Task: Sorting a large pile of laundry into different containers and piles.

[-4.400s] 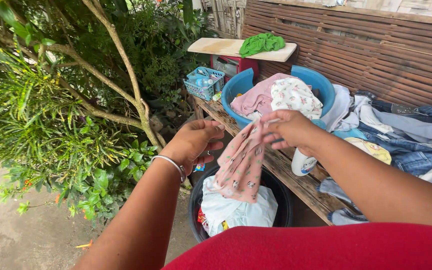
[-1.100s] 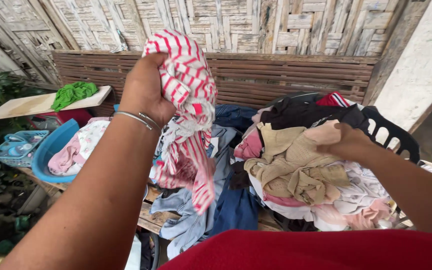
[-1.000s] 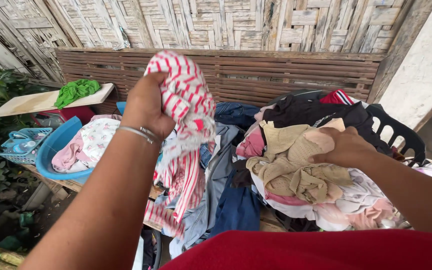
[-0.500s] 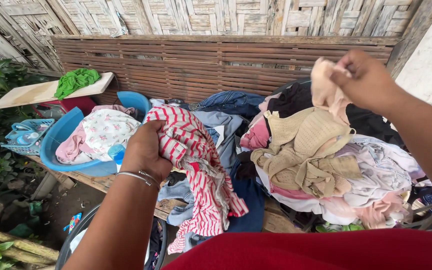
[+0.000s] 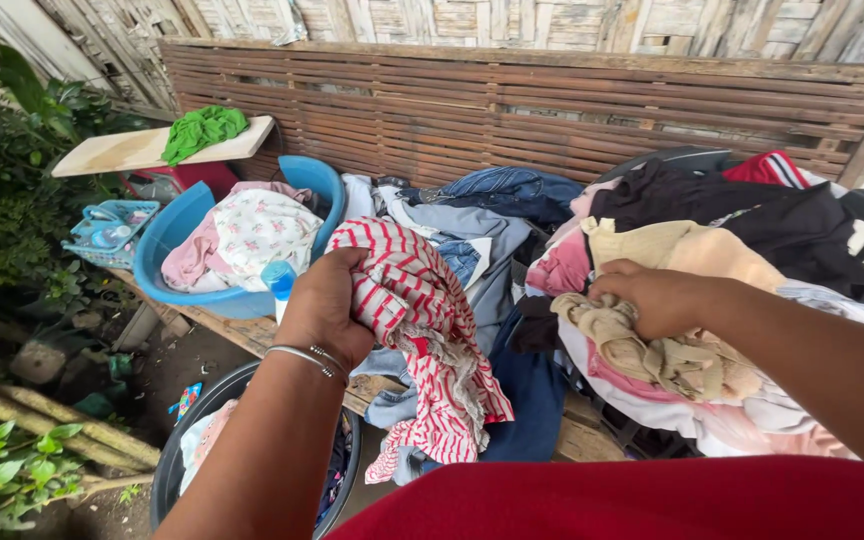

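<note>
**Inspector:** Against the frame half a second back, your right hand (image 5: 657, 297) has dropped from the upper right of the frame, where it held a beige piece aloft, onto the clothes pile (image 5: 752, 300) at centre right. It is now clenched in a beige crumpled garment (image 5: 652, 350) lying on top of that pile.

**Operator:** And the left?

**Inspector:** Your left hand (image 5: 327, 310) has stayed near frame centre, fingers closed tight around the red-and-white striped garment (image 5: 422, 340). The bracelet (image 5: 304, 355) sits at the wrist as before.

**Operator:** Condition of the striped piece?

**Inspector:** Bunched at the top in your grip, the rest hanging loose below the hand. Narrow red stripes on white, a paler grey-white lining or inner layer showing down the middle, the lower hem ragged-looking and folded. It hangs in front of the wooden surface (image 5: 242, 335) and over denim items (image 5: 512, 190) behind it.

**Operator:** Surroundings?

**Inspector:** A blue basin (image 5: 177, 230) at centre left holds pink and floral cloth. A black tub (image 5: 177, 460) at lower left holds more laundry, directly below your left forearm. A green cloth (image 5: 202, 130) lies on a pale board (image 5: 117, 152) at upper left. A slatted wooden wall (image 5: 512, 100) runs across the top.
</note>
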